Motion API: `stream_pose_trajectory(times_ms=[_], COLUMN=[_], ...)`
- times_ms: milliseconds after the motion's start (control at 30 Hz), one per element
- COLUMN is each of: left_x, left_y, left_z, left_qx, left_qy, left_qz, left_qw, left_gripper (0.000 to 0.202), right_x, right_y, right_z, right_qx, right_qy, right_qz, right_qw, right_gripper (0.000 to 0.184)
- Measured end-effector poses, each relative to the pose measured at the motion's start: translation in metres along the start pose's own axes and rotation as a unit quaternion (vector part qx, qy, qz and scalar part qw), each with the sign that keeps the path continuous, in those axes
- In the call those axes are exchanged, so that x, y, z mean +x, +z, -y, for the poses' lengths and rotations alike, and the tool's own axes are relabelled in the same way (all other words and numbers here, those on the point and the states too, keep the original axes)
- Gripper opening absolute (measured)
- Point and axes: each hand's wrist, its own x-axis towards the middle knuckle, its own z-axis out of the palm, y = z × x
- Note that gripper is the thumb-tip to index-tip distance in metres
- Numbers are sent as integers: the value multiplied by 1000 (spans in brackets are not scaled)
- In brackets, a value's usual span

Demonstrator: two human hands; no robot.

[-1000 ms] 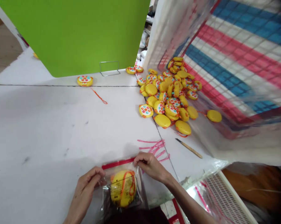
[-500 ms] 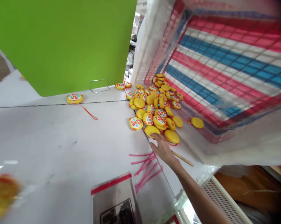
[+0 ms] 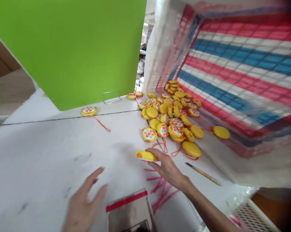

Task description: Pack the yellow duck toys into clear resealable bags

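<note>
My right hand grips a yellow round toy by its edge and holds it just above the white table, with an orange cord trailing back toward the pile. The pile of yellow toys with red and blue dots lies a little beyond it. My left hand hovers open, fingers spread and blurred, beside a clear bag with a red strip lying flat at the near edge.
Pink strips lie beside the bag. A thin wooden stick rests right of my hand. A single toy sits by the green board. A large striped plastic sack rises on the right; a white basket stands below.
The bagged toy has left view to the left. My right hand reached to the pile and drew back with one yellow toy. My left hand came back into view near an empty bag.
</note>
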Motion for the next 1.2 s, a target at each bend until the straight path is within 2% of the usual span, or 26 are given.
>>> stream_pose_trajectory(times_ms=[67,100,167,267,400,533,700,867,967,1033,1100,1200], left_x=[0,0,1,1,-2,-2,-1,5,9,9,6,-4], left_y=[29,39,50,44,34,34,36,34,31,29,30,37], left_z=[-10,-13,-11,-1,8,10,14,13,7,-1,-11,-25], left_qx=[21,21,25,29,17,-8,-15,-22,-62,-151,-283,-433], left_qy=[108,142,156,130,122,87,96,90,49,-22,-100,-165], left_qz=[76,98,127,134,128,117,108,100,104,87,59,72], left_qw=[991,985,979,982,984,989,989,991,991,984,952,883], left_gripper=[48,46,38,30,31,29,28,26,27,29,28,25], right_x=[1,2,3,0,-5,-7,-4,3,5,5,2,-5], right_y=[23,34,56,79,93,101,105,106,103,96,88,79], right_z=[26,35,47,48,43,45,47,49,54,57,58,59], right_qx=[91,128,188,250,308,343,341,324,303,291,291,343], right_qy=[-23,-29,-31,-33,-23,23,0,17,21,58,118,153], right_qz=[26,37,58,72,54,24,1,6,-8,-42,-62,-16], right_qw=[995,991,980,965,950,939,940,946,953,954,947,927], right_gripper=[39,39,39,39,32,31,27,25,26,31,32,30])
